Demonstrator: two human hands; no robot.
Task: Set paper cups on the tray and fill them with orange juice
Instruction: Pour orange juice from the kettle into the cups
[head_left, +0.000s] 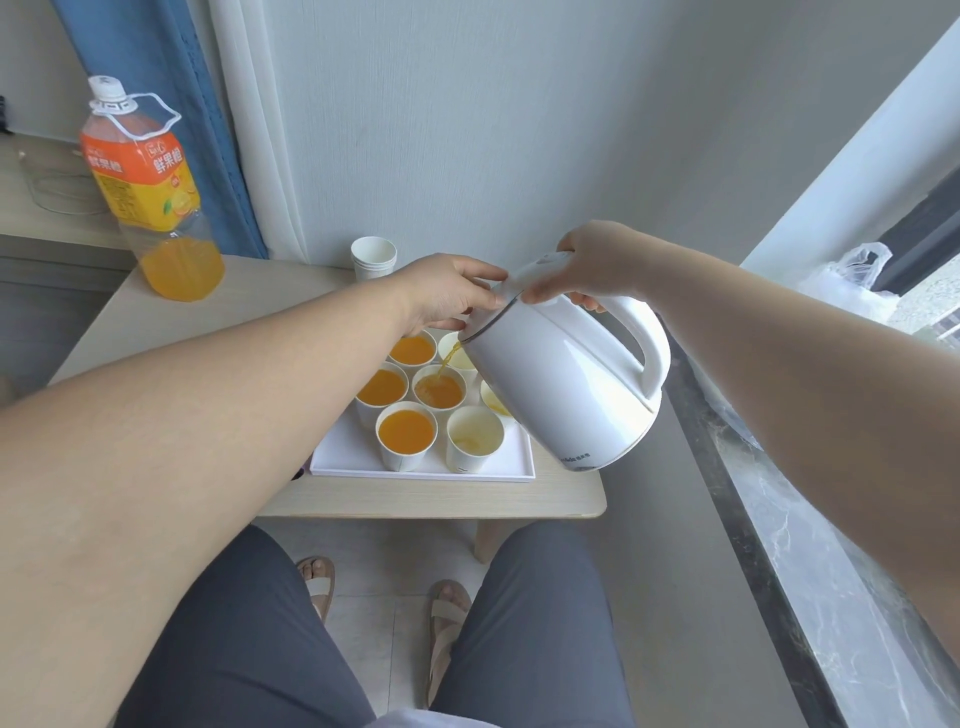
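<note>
A white tray (332, 462) on a small wooden table holds several paper cups. Three cups hold orange juice, one of them (406, 433) at the front left. My right hand (592, 265) grips the handle of a white kettle (561, 384), tilted to the left. A thin stream of juice runs from its spout into the middle cup (439, 391). My left hand (447, 293) presses its fingertips on the kettle's lid near the spout. A front cup (475, 436) holds only a little juice. The kettle hides part of the cups on the right.
A large orange juice bottle (150, 192), about a quarter full, stands at the table's back left. A stack of spare paper cups (373, 257) sits by the wall. A marble ledge (810, 545) with a plastic bag (847, 286) runs along the right. My legs are below the table's front edge.
</note>
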